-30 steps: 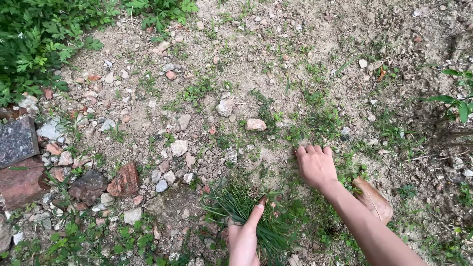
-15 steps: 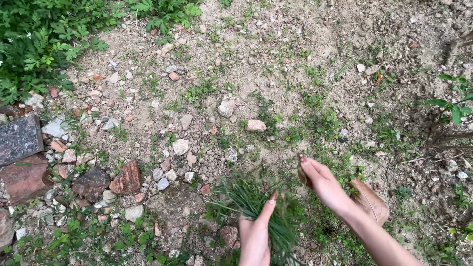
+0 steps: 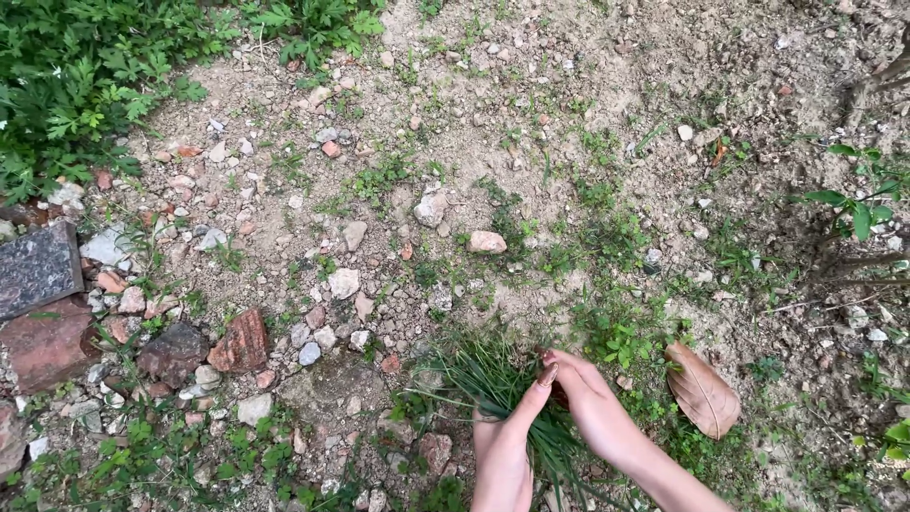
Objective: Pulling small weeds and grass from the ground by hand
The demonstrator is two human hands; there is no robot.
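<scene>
The right hand (image 3: 590, 398) has come back from the bare dirt to the bunch of grass (image 3: 493, 379) low in the middle (beside a dry brown leaf (image 3: 702, 391)), fingers closing on the blades the left hand (image 3: 507, 446) already grips, so both hands now hold the one bunch.

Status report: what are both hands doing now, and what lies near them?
Left hand grips grass bunch. Right hand closed on the same bunch. Dry brown leaf just right, stones to the left.

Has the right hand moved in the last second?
Yes. The right hand pulled back from the bare ground beyond the brown leaf, towards the grass bunch held by the left hand.
</scene>
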